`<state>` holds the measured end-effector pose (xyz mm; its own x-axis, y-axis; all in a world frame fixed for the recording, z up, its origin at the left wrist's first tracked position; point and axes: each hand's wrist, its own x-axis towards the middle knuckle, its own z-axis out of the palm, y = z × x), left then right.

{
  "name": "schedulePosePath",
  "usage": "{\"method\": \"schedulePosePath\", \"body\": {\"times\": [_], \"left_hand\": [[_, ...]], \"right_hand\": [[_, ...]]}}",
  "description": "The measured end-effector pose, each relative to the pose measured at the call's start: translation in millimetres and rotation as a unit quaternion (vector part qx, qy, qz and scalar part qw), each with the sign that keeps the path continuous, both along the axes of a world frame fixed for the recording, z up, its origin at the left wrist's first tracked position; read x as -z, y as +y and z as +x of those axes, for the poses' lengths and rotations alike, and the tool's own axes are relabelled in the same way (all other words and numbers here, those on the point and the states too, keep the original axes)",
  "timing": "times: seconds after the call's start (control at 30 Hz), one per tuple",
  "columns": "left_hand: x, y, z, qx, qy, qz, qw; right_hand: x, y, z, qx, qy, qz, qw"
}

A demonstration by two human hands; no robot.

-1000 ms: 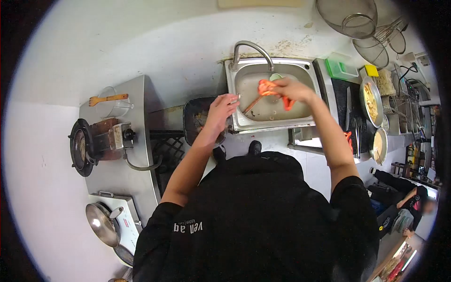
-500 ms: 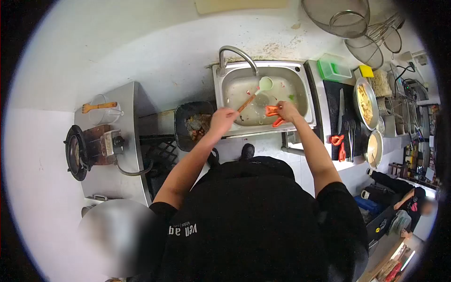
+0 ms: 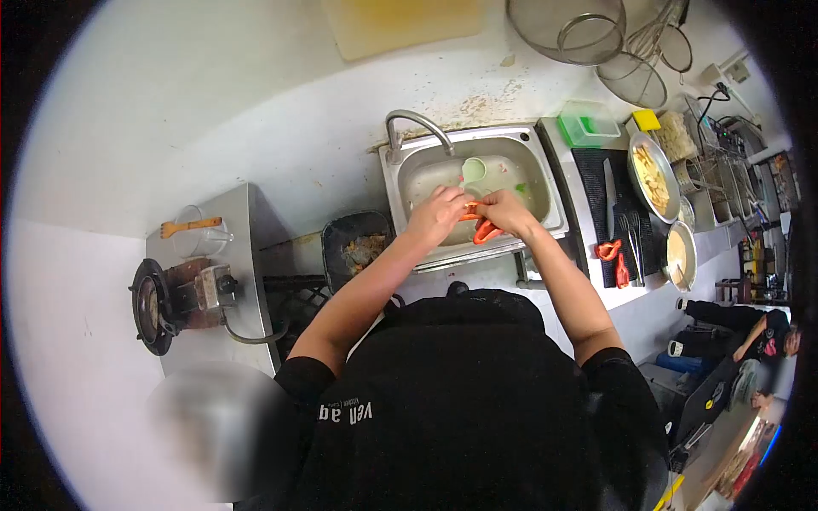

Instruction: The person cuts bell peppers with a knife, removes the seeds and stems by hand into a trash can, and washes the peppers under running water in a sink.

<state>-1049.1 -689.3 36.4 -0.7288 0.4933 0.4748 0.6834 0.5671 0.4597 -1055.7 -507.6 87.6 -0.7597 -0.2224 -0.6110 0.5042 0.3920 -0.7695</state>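
Note:
Over the sink my right hand is closed round red bell pepper pieces, which hang below its fingers. My left hand meets it from the left, its fingertips closed on the edge of the same red pepper. In the basin behind my hands rests a pale green ladle; its wooden handle is hidden by my left hand. Bits of red and green lie in the basin. The curved tap rises at the back left of the sink.
Right of the sink, a black mat holds a knife and cut red peppers. Beside it stand a bowl of pale yellow pieces and a green container. A scrap bin is left; a co-worker sits far right.
My left hand has moved right, away from the ladle handle, to the pepper in my right hand. My right hand has shifted slightly left and down. The camera view has tilted a little.

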Motion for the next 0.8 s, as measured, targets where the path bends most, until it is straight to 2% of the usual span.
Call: {"method": "schedulePosePath", "body": {"times": [0.03,0.1,0.23,0.3,0.33,0.4,0.47,0.5,0.63,0.7,0.73,0.8], "left_hand": [[-2.7,-1.3,-1.4,0.004,0.003,-0.001,1.000],[-6.1,-6.0,-3.1,0.057,0.018,-0.048,0.997],[-11.9,-12.5,-3.7,0.088,-0.032,-0.039,0.995],[-16.7,-14.4,-3.7,0.103,-0.032,-0.010,0.994],[-16.7,-14.9,-4.1,0.105,-0.032,-0.011,0.994],[-20.8,-16.5,-3.4,0.078,-0.038,0.074,0.993],[-28.4,-20.8,1.4,0.068,-0.062,0.071,0.993],[-31.9,-23.3,4.3,0.058,-0.086,0.068,0.992],[-28.4,-33.6,6.0,0.063,-0.086,0.090,0.990],[-27.4,-38.3,9.5,-0.034,-0.221,0.153,0.963],[-28.1,-42.0,10.3,-0.038,-0.220,0.154,0.963],[-29.4,-49.5,12.2,-0.122,-0.294,0.221,0.922]], "right_hand": [[-9.7,1.7,-0.1,0.004,0.003,-0.001,1.000],[-20.9,4.4,-1.3,-0.066,-0.009,0.045,0.997],[3.0,13.8,-6.3,-0.080,-0.056,0.007,0.995],[13.0,16.4,-6.2,-0.082,-0.038,-0.011,0.996],[0.9,12.7,-1.4,-0.081,-0.038,-0.012,0.996],[-21.8,6.5,8.4,-0.083,-0.002,-0.041,0.996],[2.0,6.1,3.8,-0.118,0.041,-0.033,0.992],[3.2,1.3,4.1,-0.151,0.086,-0.024,0.984],[-10.1,-12.4,6.0,-0.190,0.104,0.021,0.976],[-17.8,-20.0,7.4,-0.153,0.076,-0.033,0.985],[-17.2,-22.5,5.9,-0.158,0.076,-0.034,0.984],[-13.7,-24.7,3.8,-0.174,0.112,0.021,0.978]]}}
